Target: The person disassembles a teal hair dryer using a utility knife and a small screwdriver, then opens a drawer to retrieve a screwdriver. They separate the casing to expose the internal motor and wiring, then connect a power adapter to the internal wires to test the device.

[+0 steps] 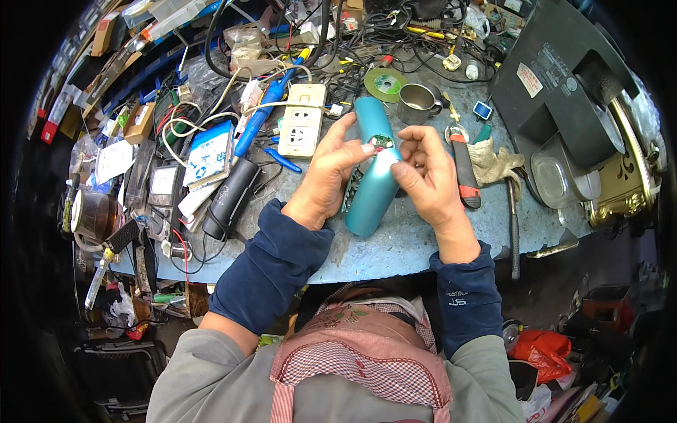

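Observation:
Two teal rounded casing parts of a small device meet end to end between my hands, over the middle of the bench. The far casing part (372, 120) shows a bit of green circuit board at its near end. The near casing part (372, 196) lies tilted, with a dark, uneven edge along its left side. My left hand (330, 171) is closed at the left, its thumb pressing where the two parts meet. My right hand (428, 173) curls at the right, thumb and fingers on the near part's upper end. Which exact device this is, I cannot tell.
Behind my left hand lie a white power strip (302, 120) and a blue-handled tool (261, 116). A black cylinder (231, 197) rests further left. Beyond are a metal cup (417, 103) and a green disc (386, 84). To the right: a box cutter (465, 169), a work glove (493, 166), a hammer (514, 233).

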`<state>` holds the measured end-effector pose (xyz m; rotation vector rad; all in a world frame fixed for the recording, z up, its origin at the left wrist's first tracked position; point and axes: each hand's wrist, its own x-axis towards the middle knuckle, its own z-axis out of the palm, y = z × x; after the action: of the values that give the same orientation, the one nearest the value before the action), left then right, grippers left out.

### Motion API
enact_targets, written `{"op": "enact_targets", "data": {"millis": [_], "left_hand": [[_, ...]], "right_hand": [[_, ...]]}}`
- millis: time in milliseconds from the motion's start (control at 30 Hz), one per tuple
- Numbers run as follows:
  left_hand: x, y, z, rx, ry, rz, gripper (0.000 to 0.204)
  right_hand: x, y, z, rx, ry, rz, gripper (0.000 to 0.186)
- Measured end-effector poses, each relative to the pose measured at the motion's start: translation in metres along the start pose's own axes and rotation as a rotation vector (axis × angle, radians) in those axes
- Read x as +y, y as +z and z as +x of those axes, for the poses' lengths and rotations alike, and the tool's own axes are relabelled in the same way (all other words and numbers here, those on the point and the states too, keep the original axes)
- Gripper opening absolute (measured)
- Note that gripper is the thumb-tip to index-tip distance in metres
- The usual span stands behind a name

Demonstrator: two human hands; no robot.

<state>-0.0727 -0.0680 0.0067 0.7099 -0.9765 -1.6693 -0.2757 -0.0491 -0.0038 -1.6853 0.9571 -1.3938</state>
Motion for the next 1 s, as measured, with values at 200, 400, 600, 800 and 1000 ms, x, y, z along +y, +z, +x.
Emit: {"op": "enact_targets", "data": {"millis": [200, 400, 600, 800, 1000], "left_hand": [[-0.003, 0.004, 0.000, 0.050, 0.065, -0.004, 0.074], [0.000, 0.005, -0.001, 0.079, 0.032, -0.013, 0.076], [-0.007, -0.008, 0.004, 0.055, 0.033, 0.012, 0.081], [-0.010, -0.008, 0.006, 0.099, 0.038, 0.028, 0.082], [-0.008, -0.002, 0.002, 0.066, 0.055, 0.053, 0.094]], "right_hand": [[-0.006, 0.007, -0.003, -0.035, 0.040, -0.086, 0.071], [-0.014, 0.006, -0.003, -0.060, 0.123, 0.132, 0.060], [-0.015, -0.004, 0.001, -0.170, 0.207, 0.259, 0.059], [-0.008, -0.008, 0.001, -0.152, 0.238, 0.367, 0.035], [0.008, -0.002, 0.002, 0.032, 0.169, 0.168, 0.032]]}}
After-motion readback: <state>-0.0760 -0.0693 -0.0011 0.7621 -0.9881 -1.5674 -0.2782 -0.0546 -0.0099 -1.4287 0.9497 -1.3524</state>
